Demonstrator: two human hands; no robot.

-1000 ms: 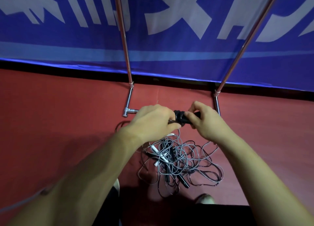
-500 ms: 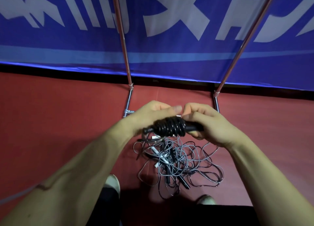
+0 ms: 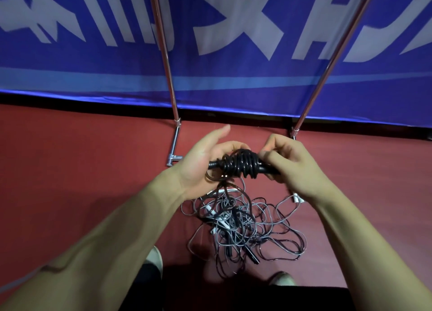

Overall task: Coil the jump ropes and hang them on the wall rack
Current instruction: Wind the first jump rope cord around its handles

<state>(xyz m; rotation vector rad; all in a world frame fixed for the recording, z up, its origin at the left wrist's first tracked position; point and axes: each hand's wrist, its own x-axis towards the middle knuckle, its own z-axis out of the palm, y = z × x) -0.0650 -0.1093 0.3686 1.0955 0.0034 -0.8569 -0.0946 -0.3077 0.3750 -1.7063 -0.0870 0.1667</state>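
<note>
Coiling in hand. The right hand [image 3: 295, 167] grips one end of the wound rope [image 3: 240, 164]; the left hand [image 3: 198, 163] cups the other, fingers curled behind, thumb lifted. The rope is held above the pile [image 3: 245, 229] on the floor [image 3: 70, 170]. Next, judged: secure the loose tail, then lift to the rack [image 3: 167, 60].

Two hands, left hand [image 3: 198, 168] and right hand [image 3: 295, 168], are holding one wound rope [image 3: 240, 165], while two poles, left pole [image 3: 163, 48] and right pole [image 3: 332, 60], one banner [image 3: 233, 74], two shoes [image 3: 154, 258] and one tangle [image 3: 245, 229] of uncountable ropes are showing.
</note>
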